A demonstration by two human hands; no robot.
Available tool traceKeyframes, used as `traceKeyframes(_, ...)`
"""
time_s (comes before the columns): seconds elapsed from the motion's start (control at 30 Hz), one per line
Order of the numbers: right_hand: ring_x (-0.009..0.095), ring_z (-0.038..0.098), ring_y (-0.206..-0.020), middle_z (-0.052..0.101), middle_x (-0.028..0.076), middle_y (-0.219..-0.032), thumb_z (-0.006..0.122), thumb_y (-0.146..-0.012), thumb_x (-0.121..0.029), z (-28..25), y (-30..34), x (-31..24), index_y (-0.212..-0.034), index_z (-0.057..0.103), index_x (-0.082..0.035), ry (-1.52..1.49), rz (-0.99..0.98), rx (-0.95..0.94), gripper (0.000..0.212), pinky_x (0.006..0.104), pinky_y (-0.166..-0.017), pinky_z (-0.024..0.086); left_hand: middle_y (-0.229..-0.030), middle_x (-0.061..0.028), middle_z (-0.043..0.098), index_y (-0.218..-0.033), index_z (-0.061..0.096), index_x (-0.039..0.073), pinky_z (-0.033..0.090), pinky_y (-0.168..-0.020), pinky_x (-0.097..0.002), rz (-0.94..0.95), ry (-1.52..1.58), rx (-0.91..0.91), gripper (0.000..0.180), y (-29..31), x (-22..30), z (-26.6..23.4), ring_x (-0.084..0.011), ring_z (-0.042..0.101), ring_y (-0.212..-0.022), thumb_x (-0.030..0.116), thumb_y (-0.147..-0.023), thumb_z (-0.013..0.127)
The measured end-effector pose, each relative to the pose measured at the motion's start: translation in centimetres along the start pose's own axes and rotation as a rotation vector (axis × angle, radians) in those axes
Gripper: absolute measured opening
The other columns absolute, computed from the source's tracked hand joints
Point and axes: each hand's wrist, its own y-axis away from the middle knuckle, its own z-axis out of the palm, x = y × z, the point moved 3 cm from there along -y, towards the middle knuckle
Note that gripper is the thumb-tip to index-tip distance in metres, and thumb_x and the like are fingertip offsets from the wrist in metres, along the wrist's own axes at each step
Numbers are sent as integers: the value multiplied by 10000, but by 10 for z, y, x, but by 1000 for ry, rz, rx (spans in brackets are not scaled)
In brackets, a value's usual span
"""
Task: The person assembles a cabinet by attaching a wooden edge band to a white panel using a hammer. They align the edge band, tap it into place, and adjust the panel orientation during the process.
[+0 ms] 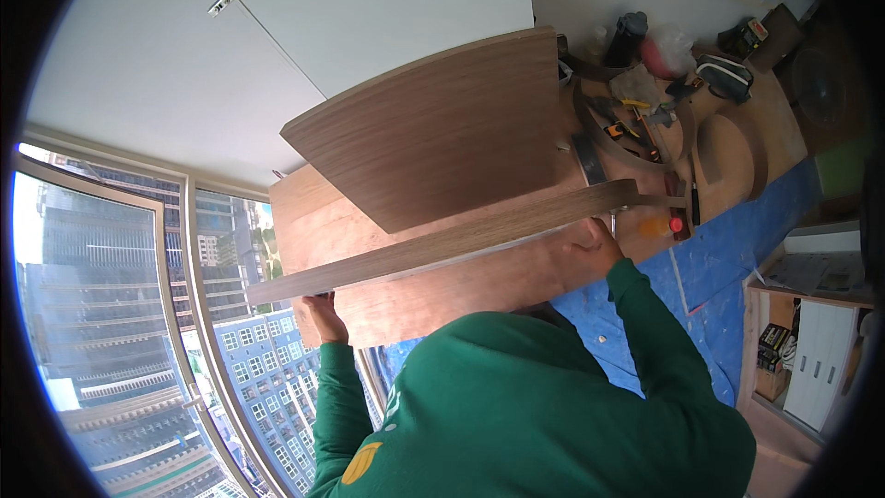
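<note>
A long, narrow wood-grain board lies lengthwise in front of me, its right end rounded and a pale strip along its near lower edge. My left hand grips the near edge toward the left end, its fingertips hidden under the board. Close to the rounded end, my right hand is at the same edge, thumb up against it and fingers curled below. Just beyond stands a wide wood-grain panel, tilted up against the white wall. Both pieces are over a reddish plywood worktop.
Right on the worktop are curved wooden strips, hand tools, a dark bottle and an orange drink bottle. Blue sheeting covers the floor. Tall windows stand left, a white cabinet right.
</note>
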Motion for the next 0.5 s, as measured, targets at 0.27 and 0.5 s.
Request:
traceKeyframes(0.27, 224, 675, -1189, 740, 105, -1267, 979, -802, -244, 15, -29, -132, -1356, 653, 8, -520, 24, -273, 691, 380, -1065, 531, -1157, -204, 772, -1230, 684, -65, 545, -995, -419, 75, -471, -461, 472, -18, -39, 10, -290, 730, -1102, 287, -949, 825)
traceKeyframes(0.5, 175, 676, -1120, 740, 74, -1230, 915, -881, -163, -13, -16, -209, -1281, 702, -1, -463, -82, -194, 482, 359, -1010, 560, -1013, -148, 800, -1106, 726, -67, 590, -861, -387, 179, -421, -422, 591, -30, 34, 26, -240, 755, -961, 468, -907, 878)
